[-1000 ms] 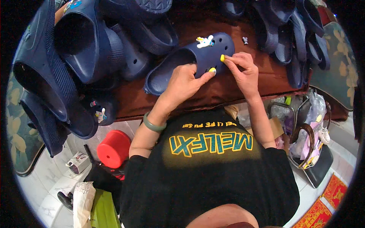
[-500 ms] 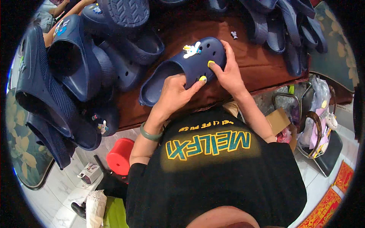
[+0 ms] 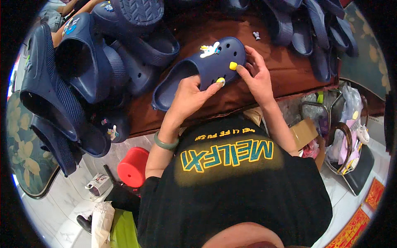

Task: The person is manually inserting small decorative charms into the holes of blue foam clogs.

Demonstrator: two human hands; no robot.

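Note:
A navy clog (image 3: 225, 58) with round vent holes lies tilted over the cloth, its toe pointing to the upper right. My left hand (image 3: 190, 97) grips it, fingers inside the foot opening and thumb on the upper. Beside that thumb sits a small yellow and white charm (image 3: 221, 81). A plain yellow charm (image 3: 233, 66) shows near the toe's right side, and a white rabbit-like charm (image 3: 210, 49) on the left side of the upper. My right hand (image 3: 257, 76) is next to the toe, thumb and fingers apart, the thumb close to the yellow charm.
Navy clogs (image 3: 87, 62) are piled at the left, with more clogs (image 3: 302, 35) at the far right. A small loose white charm (image 3: 256, 35) lies on the brown cloth (image 3: 277, 62). A red stool (image 3: 132, 165) stands lower left; bags and a cardboard box (image 3: 304, 132) are at right.
My right hand has drawn slightly right, off the toe, its thumb now away from the yellow charm, which shows more fully. My left hand keeps its grip on the clog.

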